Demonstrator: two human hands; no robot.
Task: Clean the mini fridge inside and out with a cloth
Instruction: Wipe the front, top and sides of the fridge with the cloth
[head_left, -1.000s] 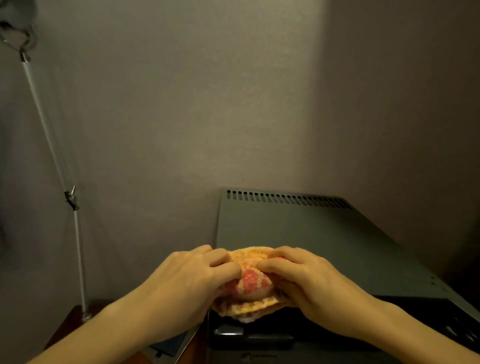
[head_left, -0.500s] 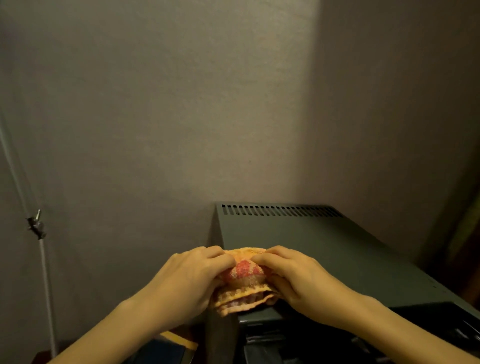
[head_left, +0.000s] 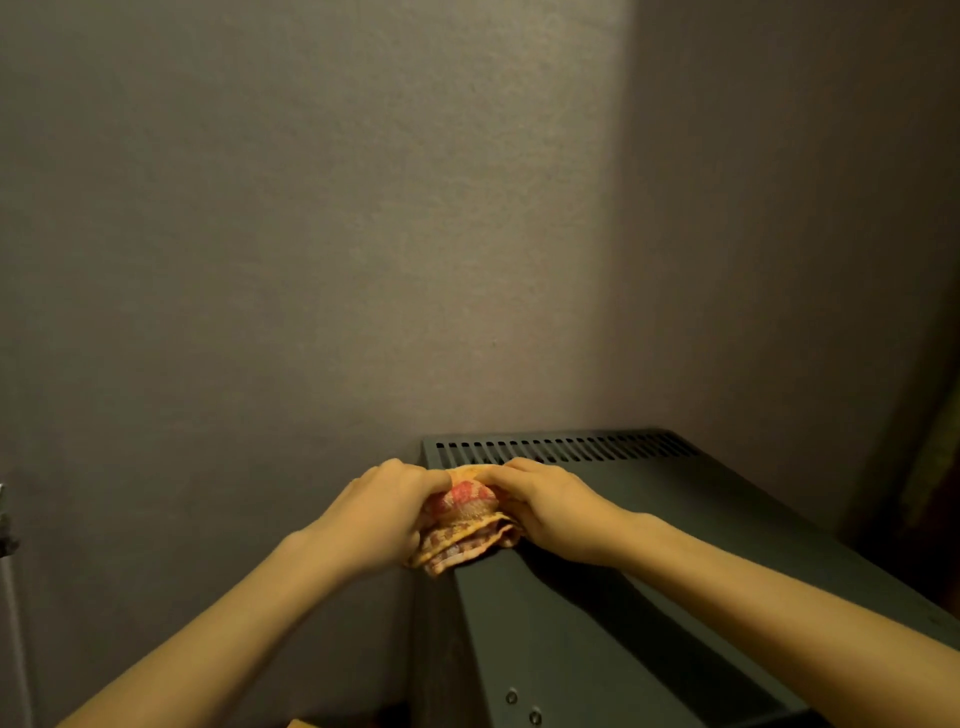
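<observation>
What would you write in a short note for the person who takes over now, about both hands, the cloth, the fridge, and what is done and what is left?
Hands: the left hand has its grip on the left side of the folded orange-and-red cloth; the right hand grips its right side.
Things: the cloth is bunched between both hands at the left edge of the mini fridge top, just in front of the vent slots.
Done: cannot tell how much of the top is wiped.
Left: probably the top, the sides and the inside; the door is not in view.
</observation>
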